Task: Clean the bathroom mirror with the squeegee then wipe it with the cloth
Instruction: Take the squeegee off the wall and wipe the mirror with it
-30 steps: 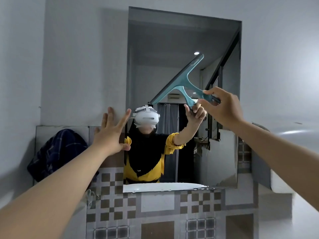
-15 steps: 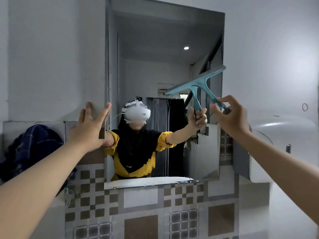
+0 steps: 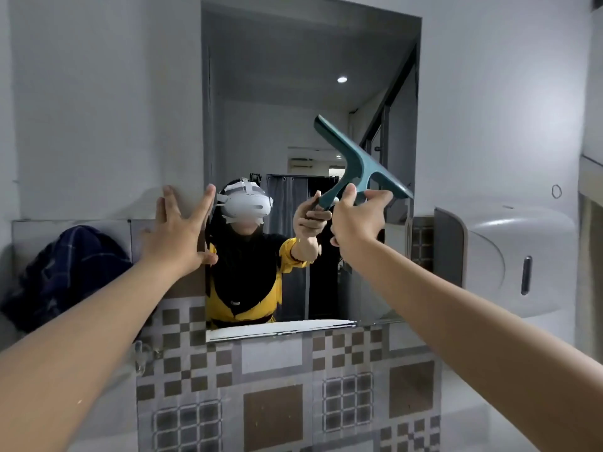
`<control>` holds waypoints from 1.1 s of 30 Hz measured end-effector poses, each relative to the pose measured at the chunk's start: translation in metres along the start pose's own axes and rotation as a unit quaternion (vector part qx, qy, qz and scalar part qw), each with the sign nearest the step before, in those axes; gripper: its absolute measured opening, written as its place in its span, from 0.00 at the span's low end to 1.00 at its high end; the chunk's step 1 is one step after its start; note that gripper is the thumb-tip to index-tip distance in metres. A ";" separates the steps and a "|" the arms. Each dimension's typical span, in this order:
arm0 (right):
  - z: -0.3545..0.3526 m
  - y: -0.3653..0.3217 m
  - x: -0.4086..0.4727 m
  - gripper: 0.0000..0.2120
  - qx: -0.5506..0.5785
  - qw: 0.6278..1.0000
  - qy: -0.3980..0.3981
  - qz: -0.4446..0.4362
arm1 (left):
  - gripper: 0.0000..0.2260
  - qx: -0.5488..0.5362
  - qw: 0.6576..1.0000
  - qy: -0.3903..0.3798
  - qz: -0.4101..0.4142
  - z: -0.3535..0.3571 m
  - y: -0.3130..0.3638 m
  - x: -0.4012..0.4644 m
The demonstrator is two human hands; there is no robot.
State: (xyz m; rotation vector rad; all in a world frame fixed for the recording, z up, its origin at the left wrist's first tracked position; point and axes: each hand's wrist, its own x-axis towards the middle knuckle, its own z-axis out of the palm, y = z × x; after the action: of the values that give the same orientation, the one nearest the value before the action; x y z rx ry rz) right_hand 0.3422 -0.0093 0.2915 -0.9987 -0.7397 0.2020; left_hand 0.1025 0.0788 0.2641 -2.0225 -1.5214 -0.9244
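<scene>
A tall rectangular mirror (image 3: 277,93) hangs on the grey wall ahead. My right hand (image 3: 355,220) grips the handle of a teal squeegee (image 3: 355,161) in front of the mirror's right half. Its blade slants from upper left down to the mirror's right edge. My left hand (image 3: 177,230) is spread flat, fingers apart, against the wall at the mirror's left edge. A dark blue checked cloth (image 3: 65,272) lies bunched on the ledge at the far left. The mirror reflects a person wearing a white headset.
A white dispenser (image 3: 509,256) is mounted on the wall right of the mirror. Patterned brown and grey tiles (image 3: 277,386) cover the wall below. A white strip runs along the mirror's bottom edge (image 3: 277,329).
The squeegee has turned over: its blade pointed up to the right, and now slants down to the right edge. My right hand dropped a little. My left hand stays on the wall.
</scene>
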 end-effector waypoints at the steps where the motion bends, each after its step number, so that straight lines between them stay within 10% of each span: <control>1: 0.005 -0.004 -0.004 0.11 0.012 1.000 0.001 0.015 | 0.54 -0.001 1.000 -0.002 0.006 0.001 -0.001 -0.002; 13: 0.101 -0.014 -0.103 0.13 0.005 0.995 -0.097 0.031 | 0.50 0.006 0.998 -0.037 0.055 0.030 -0.025 -0.041; 33: 0.009 0.018 -0.041 0.14 -0.240 0.898 -0.162 -0.332 | 0.45 -0.031 0.998 -0.009 0.048 0.053 -0.026 -0.053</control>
State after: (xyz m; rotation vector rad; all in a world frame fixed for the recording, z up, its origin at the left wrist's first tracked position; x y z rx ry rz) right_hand 0.3085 -0.0129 0.2601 -1.1251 -1.4413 -0.4455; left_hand 0.0812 0.0884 0.1884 -2.1331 -1.4078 -0.9288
